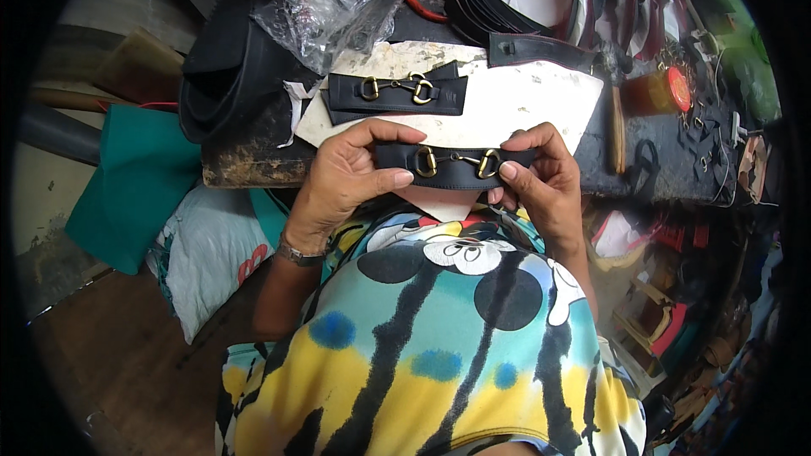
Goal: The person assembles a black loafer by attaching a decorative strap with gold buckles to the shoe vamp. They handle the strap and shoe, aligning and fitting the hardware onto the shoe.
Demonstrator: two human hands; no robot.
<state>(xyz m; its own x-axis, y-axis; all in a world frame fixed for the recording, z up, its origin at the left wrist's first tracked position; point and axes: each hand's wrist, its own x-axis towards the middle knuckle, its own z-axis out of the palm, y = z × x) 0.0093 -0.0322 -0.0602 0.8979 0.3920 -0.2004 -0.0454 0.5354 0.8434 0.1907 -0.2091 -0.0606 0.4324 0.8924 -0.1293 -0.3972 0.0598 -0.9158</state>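
While the head view looks straight down, the left hand (342, 173) pinches one end of a black strap (454, 166), thumb on top and fingers curled behind it. The right hand (541, 177) is clamped on the other end in the same way, so the strap hangs level between the two hands, just above the near edge of the white board (524, 97).

A brass buckle piece (457, 161), two rings joined by a thin link, lies along the middle of the strap, between the two thumbs. Beyond the left hand's fingertips, a second black strap with a matching brass fitting (395, 90) lies flat on the board, apart from both hands. Further off past that hand sits a crumpled clear plastic bag (338, 0) over dark rolled material. Past the right hand are an orange-lidded jar (667, 89) and a heap of loose black straps (507, 0).

To handle the held strap well, it seems wise to keep both pinches at the very ends, clear of the metal, so the rings stay centred and in sight. An even, gentle pull from each side would likely hold the strap flat without twisting it. Comparing it with the strap on the board looks like a fair check on ring placement.
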